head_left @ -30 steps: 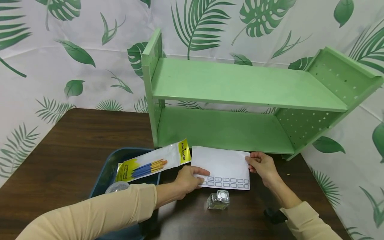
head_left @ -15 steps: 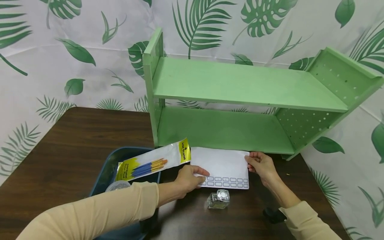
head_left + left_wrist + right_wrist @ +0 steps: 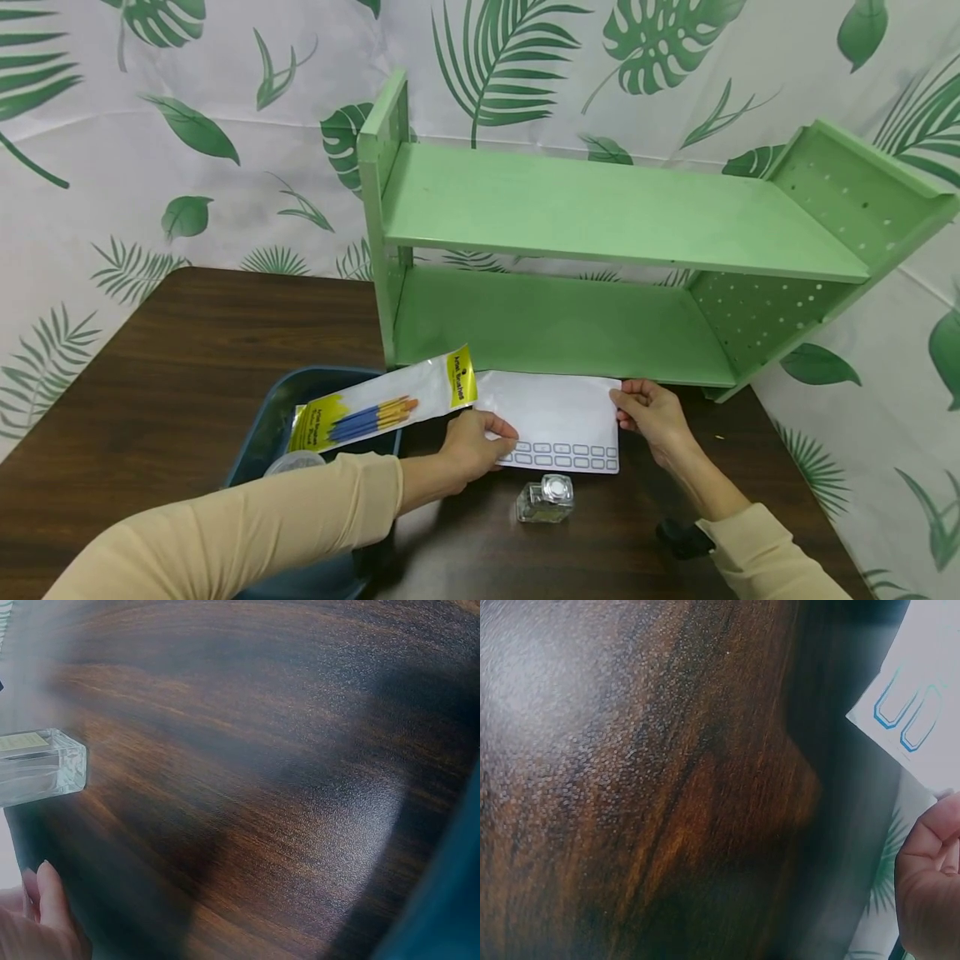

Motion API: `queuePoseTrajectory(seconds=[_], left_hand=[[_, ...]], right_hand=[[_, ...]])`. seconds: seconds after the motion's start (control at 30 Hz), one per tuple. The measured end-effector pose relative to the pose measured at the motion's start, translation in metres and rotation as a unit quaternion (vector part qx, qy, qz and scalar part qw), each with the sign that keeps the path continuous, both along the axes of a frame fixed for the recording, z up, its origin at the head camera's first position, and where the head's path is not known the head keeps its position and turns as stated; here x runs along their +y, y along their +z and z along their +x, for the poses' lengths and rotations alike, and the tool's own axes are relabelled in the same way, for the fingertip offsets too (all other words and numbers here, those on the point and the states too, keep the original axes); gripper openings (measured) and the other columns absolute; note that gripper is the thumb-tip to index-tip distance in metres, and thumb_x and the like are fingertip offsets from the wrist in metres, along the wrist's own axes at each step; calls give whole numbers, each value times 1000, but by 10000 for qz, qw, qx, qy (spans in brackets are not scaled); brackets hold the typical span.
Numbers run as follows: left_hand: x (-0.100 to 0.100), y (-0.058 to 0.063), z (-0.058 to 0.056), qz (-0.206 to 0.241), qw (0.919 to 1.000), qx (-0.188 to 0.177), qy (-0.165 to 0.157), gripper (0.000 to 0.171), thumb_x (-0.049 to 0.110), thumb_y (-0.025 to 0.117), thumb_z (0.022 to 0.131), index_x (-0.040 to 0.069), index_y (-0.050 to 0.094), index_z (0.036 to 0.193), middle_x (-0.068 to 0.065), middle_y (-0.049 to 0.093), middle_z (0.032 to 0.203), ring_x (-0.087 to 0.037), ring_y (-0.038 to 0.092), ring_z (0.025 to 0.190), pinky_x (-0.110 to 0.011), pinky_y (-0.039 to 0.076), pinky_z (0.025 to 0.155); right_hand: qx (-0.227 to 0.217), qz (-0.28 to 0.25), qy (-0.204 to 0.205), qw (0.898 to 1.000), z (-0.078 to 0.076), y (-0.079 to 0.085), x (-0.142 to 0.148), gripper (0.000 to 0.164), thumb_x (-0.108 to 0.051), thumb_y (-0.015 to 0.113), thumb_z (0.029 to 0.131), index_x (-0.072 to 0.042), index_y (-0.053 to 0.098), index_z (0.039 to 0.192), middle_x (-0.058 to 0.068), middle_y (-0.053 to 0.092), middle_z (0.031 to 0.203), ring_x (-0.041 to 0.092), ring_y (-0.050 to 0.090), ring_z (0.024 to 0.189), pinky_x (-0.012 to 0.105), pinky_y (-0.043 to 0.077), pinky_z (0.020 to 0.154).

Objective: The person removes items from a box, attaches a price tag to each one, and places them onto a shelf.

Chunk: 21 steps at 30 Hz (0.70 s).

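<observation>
Centrally, left hand (image 3: 468,444) pinched white printed sheet (image 3: 555,407) near lower-left corner, right hand's (image 3: 658,418) fingers pinched right edge; glass bottle (image 3: 543,502) sat lower centre.

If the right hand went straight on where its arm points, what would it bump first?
Past the paper the right hand pinches, probably the lower shelf, though the depth is unclear.

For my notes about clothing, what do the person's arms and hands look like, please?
A plain beige left sleeve and matching right sleeve, both ending in cuffs. The left hand and right hand wear no gloves. Whether the black object by the right sleeve is worn, I cannot tell.
</observation>
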<state>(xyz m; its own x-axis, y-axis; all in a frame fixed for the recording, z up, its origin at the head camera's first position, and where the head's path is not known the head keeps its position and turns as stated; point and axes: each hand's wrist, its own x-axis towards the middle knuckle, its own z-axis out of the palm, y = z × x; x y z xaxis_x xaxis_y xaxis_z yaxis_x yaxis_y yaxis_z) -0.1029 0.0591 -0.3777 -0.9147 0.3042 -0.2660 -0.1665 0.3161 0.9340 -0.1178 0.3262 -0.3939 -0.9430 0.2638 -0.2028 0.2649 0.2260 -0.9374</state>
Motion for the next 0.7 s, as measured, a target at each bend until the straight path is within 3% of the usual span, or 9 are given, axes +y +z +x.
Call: queuePoseTrajectory(seconds=[0.4, 0.7], left_hand=[[-3, 3, -2, -360, 9988, 295, -179, 7, 0, 67, 82, 2, 71, 88, -10, 61, 92, -11, 60, 61, -24, 52, 54], [-2, 3, -4, -204, 9986, 245, -432, 12, 0, 64, 84, 6, 70, 93, -8, 64, 100, -11, 54, 74, -23, 45, 59]], right_hand=[[34, 37, -14, 10000, 0, 2, 1, 27, -9, 58, 92, 8, 44, 109, -7, 54, 68, 2, 53, 60, 16, 49, 55], [-18, -98, -119, 9999, 2, 0, 5, 25, -9, 58, 93, 6, 44, 108, -8, 53, 69, 2, 53, 60, 16, 49, 55]])
